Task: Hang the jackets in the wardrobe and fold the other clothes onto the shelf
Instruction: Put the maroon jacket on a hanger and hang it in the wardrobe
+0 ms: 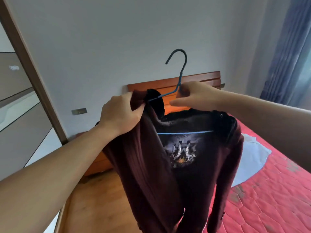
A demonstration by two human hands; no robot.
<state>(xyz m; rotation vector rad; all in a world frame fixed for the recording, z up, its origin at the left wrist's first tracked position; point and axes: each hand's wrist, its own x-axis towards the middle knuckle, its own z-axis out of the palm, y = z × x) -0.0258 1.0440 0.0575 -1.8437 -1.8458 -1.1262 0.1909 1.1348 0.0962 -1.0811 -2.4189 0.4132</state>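
Head view: a maroon jacket point(148, 165) with dark lining hangs half-threaded on a blue hanger point(180, 76), held up in the air beside the red-quilted bed point(269, 190). Left hand point(121, 113) grips the jacket's collar edge; right hand point(193, 95) pinches the hanger's neck. Wardrobe point(18, 106) stands left.

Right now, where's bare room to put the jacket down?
Bare red bedspread in front of the pale cloth, toward the near right; also wood floor between bed and wardrobe. Both hands are busy: left hand grips jacket, right hand holds hanger.
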